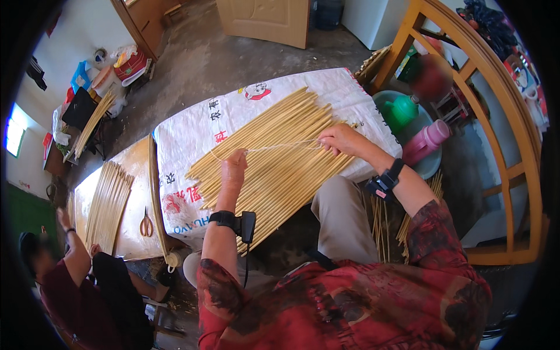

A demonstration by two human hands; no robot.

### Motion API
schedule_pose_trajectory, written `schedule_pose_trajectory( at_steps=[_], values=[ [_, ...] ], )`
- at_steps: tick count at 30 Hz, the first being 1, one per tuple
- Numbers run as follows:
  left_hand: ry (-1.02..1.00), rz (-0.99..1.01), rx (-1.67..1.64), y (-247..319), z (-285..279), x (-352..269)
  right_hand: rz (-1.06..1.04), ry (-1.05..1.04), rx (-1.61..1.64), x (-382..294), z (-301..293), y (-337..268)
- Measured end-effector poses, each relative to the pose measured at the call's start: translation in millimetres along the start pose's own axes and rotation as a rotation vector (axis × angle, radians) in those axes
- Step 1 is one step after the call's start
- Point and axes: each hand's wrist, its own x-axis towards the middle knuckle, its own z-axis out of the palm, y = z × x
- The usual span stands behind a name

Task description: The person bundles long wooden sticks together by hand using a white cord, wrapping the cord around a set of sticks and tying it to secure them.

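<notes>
My left hand (235, 168) pinches one part of a thin pale string (280, 146), and a loose end curls out to its left. The string stretches, partly twisted, across to my right hand (341, 139), whose fingertips grip it where it forms a narrow loop. Both hands are above a mat-like row of straw-coloured stalks (271, 183), laid side by side at a slant. Beneath the stalks, a white woven plastic sack (188, 127) with printed writing and a cartoon figure covers the table. Whether string passes through the stalks cannot be made out.
At left, a co-worker (78, 280) sits by a second table (135, 175) bearing another stalk row (109, 205) and scissors (146, 224). To my right are a basin (431, 162) with a green jug (400, 113) and pink flask (426, 141), plus a wooden frame (507, 175).
</notes>
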Motion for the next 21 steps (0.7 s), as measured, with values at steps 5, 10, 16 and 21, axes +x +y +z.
schedule_pose_trajectory(
  at_steps=[5, 10, 16, 21],
  values=[
    [0.062, 0.034, 0.059, -21, 23, -6, -0.311, 0.329, -0.789, -2, -11, -5],
    [0.081, 0.062, 0.061, -14, 33, -9, -0.272, 0.494, -0.954, -10, -27, -20],
    [0.041, 0.088, 0.102, -25, 33, -8, -0.252, 0.6, -1.032, -9, -29, -26],
    [0.043, 0.069, 0.017, -25, 36, -9, -0.216, 0.659, -1.017, -4, -28, -29]
  ],
)
